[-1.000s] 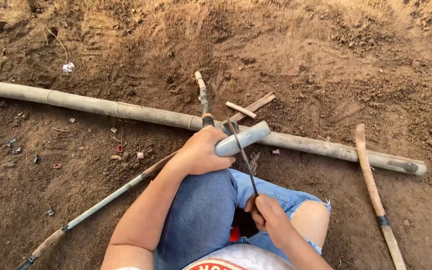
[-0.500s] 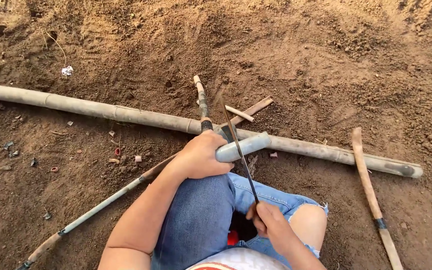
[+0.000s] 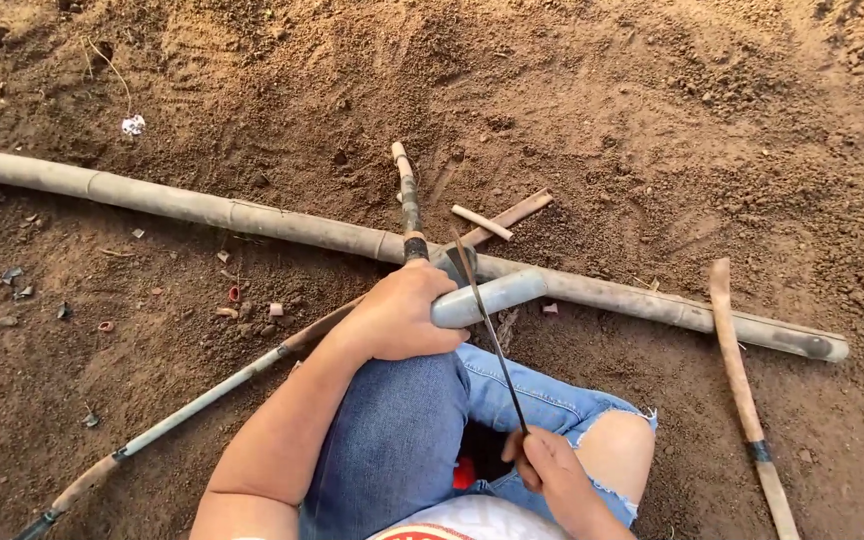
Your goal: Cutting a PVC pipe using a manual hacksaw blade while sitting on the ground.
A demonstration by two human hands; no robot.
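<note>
My left hand (image 3: 399, 315) grips a short grey bamboo piece (image 3: 487, 297) and holds it across my knee in blue jeans (image 3: 407, 440). A thin dark blade (image 3: 487, 330) lies across that piece, running from its top down to my right hand (image 3: 550, 472), which is closed around the blade's lower end near my bare knee. Behind the short piece lies a long bamboo pole (image 3: 252, 218) on the soil.
A curved wooden stick with a dark band (image 3: 742, 395) lies on the right. A thin long stick (image 3: 192, 400) runs to the lower left. A short banded stick (image 3: 408, 200) and wood slivers (image 3: 497, 220) rest past the pole. Small scraps dot the dirt at left.
My right hand has drawn the blade down and back toward my body. The left hand stays on the short bamboo piece.
</note>
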